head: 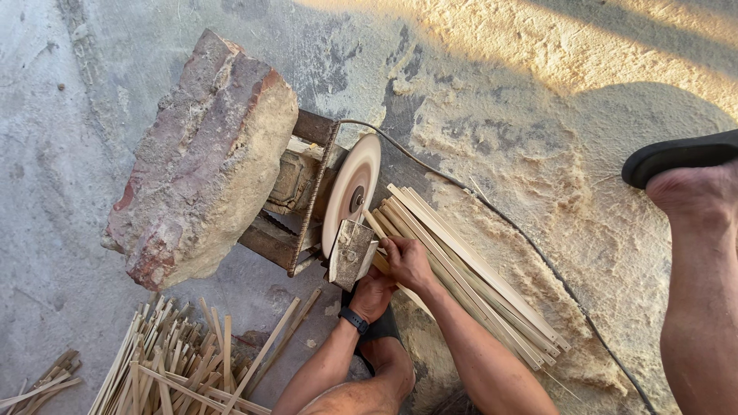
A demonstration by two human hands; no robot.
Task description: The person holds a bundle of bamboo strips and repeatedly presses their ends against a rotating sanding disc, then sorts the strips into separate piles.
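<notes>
On the dusty concrete floor (61, 253), seen from the head camera, a person crouches at a small grinder with a pale sanding disc (352, 192) standing on edge. Right hand (407, 261) lies curled over the near ends of a bundle of long bamboo strips (469, 269), fingers closed around a strip close to the disc's lower edge. Left hand (372, 293), with a black wristband (354, 320), sits just beneath the right, touching it; its fingers are folded, but whether they grip a strip cannot be told, since the right hand and a metal guard (351, 253) cover them. The guard stands just in front of the disc, between the hands and the machine frame (288, 223).

A heavy brick-and-mortar block (204, 157) rests on the frame to the left of the disc. A black cable (492, 215) runs from behind the disc, passes above the bundle and trails to the lower right across a spread of sawdust (538, 177). At lower left lies a loose heap of short strips (177, 361), well apart from the hands, with a smaller pile (42, 380) at the corner. At right, a bare foot in a black sandal (680, 157) is raised beside the bundle.
</notes>
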